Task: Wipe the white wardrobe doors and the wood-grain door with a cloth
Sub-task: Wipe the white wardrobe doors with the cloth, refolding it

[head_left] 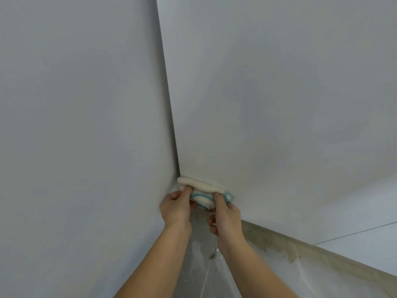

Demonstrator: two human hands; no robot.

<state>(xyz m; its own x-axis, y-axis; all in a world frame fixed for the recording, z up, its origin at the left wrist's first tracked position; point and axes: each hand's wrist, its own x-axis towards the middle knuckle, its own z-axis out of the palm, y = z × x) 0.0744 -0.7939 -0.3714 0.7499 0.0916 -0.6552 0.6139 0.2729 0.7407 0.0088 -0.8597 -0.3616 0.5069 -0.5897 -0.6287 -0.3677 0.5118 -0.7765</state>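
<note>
A folded cream cloth (200,187) with a blue edge is pressed low against the white wardrobe door (279,104) on the right, just beside the corner where it meets another white panel (81,115) on the left. My left hand (175,206) grips the cloth's left end. My right hand (225,214) holds its right end, fingers curled over the blue trim. Both forearms reach up from the bottom of the view. No wood-grain door is in sight.
Below the right door runs a stained beige plinth strip (300,248). A glossy pale floor (204,276) with smudges lies between my arms. A thin seam (354,233) crosses the white panel at the far right.
</note>
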